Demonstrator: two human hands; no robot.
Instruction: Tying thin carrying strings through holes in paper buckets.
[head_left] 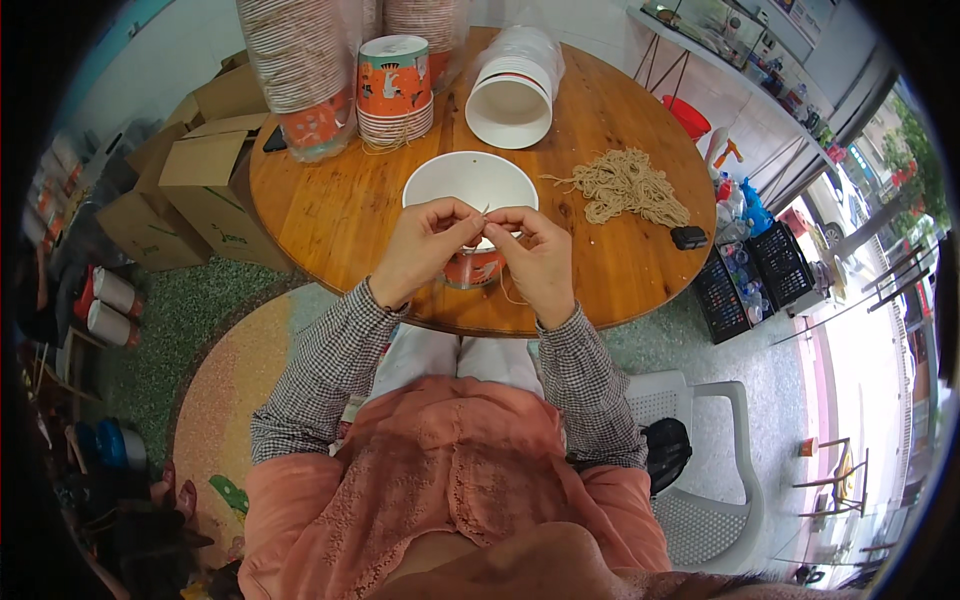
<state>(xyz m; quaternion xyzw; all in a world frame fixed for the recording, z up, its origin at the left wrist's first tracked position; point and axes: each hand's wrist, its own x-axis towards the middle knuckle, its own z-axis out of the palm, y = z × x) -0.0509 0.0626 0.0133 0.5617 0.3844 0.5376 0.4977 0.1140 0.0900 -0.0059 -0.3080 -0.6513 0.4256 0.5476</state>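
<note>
Over a paper bucket (pixel 425 178) on the table edge in front of me, both my hands meet fingertip to fingertip. My left hand (pixel 428 243) pinches a strand of thin twine, and a short end sticks up between the fingers. The right hand (pixel 540 262) pinches the same twine from its side, with a tail of twine (pixel 508 293) dangling below. The bucket stands upright, white inside and orange-printed outside; my hands cover part of its near rim. Whether the twine is knotted at the fingertips is too small to tell.
A heap of tan twine (pixel 630 187) lies right on the round wooden table (pixel 330 220), beside a small black object (pixel 688 237). Stacked printed buckets (pixel 395 90) and a lying stack of white ones (pixel 510 105) stand behind. Cardboard boxes (pixel 210 185) are left; a plastic chair (pixel 745 440) is right.
</note>
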